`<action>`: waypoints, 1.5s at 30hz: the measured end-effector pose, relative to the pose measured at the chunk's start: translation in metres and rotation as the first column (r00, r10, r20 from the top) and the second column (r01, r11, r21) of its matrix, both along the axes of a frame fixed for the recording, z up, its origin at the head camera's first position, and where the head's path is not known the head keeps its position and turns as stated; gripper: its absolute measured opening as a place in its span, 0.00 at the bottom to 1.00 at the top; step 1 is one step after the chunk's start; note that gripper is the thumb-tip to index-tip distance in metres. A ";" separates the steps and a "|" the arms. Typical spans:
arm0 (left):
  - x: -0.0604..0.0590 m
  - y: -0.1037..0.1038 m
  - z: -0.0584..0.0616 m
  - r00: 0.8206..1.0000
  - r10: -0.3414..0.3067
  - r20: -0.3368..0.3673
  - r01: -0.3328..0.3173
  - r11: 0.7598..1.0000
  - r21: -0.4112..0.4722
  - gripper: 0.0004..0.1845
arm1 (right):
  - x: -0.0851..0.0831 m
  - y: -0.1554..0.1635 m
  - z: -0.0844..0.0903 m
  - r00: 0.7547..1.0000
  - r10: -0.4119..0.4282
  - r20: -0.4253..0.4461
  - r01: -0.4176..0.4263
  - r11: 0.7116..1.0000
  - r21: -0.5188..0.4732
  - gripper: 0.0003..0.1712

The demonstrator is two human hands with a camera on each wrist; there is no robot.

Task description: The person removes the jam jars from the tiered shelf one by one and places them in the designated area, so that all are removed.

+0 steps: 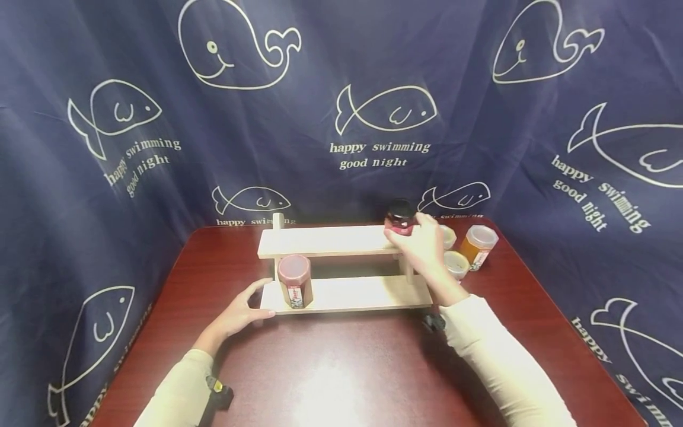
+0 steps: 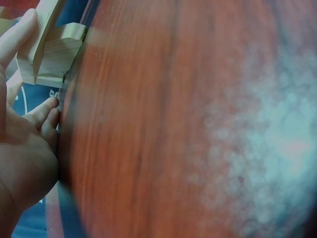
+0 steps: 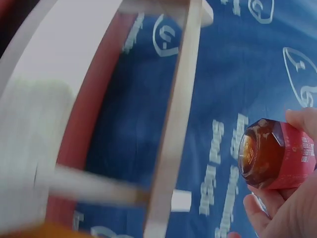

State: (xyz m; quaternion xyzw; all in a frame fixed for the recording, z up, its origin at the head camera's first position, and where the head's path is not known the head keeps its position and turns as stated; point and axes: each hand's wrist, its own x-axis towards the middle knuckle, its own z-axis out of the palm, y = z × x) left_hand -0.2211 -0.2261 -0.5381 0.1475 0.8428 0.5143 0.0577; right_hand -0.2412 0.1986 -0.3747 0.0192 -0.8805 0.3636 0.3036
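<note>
Red-labelled jar (image 1: pixel 400 218) sits gripped in the right hand (image 1: pixel 421 243) at the upper shelf (image 1: pixel 325 240) end.

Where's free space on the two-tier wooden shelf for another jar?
Upper shelf: bare from its left end to the black-lidded jar in the right hand. Lower shelf: bare right of the red jar. Crowded: table right of the shelf, by the orange jar and yellow-lidded tubs.

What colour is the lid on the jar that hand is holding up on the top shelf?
Black. The jar in the right hand has a black lid, clearest in the head view.
</note>
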 end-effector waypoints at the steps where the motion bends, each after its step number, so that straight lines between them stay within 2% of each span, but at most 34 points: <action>1: 0.000 0.000 0.000 1.000 -0.002 -0.004 0.002 1.000 -0.007 0.45 | 0.002 0.009 0.001 1.000 -0.013 0.010 0.013 1.000 -0.015 0.25; 7: 0.000 -0.004 0.001 1.000 -0.002 -0.018 0.001 1.000 -0.025 0.45 | 0.011 0.058 0.002 0.993 -0.077 0.087 0.084 0.993 -0.087 0.25; 13: -0.002 -0.005 0.000 1.000 -0.004 -0.015 0.004 1.000 -0.023 0.45 | 0.016 0.099 0.002 0.985 -0.155 0.075 0.158 0.986 -0.046 0.27; 21: -0.002 -0.002 -0.004 1.000 0.003 0.011 -0.003 1.000 -0.018 0.46 | 0.028 0.152 -0.009 0.962 -0.215 0.170 0.224 0.974 -0.035 0.31; 26: 0.000 -0.005 -0.002 1.000 0.014 0.005 -0.014 1.000 -0.027 0.46 | 0.027 0.178 -0.027 0.935 -0.223 0.275 0.256 0.963 -0.090 0.38; 31: -0.004 -0.006 -0.002 1.000 0.009 0.007 -0.009 0.999 -0.043 0.45 | 0.028 0.196 -0.056 0.908 -0.222 0.354 0.280 0.952 -0.120 0.40; 39: -0.002 -0.003 -0.002 1.000 0.002 0.018 -0.002 1.000 -0.028 0.46 | 0.030 0.205 -0.101 0.874 -0.203 0.441 0.273 0.957 -0.101 0.39; 45: 0.000 -0.002 0.000 1.000 -0.006 0.015 0.006 1.000 -0.018 0.45 | 0.034 0.207 -0.120 0.844 -0.215 0.491 0.282 0.957 -0.066 0.39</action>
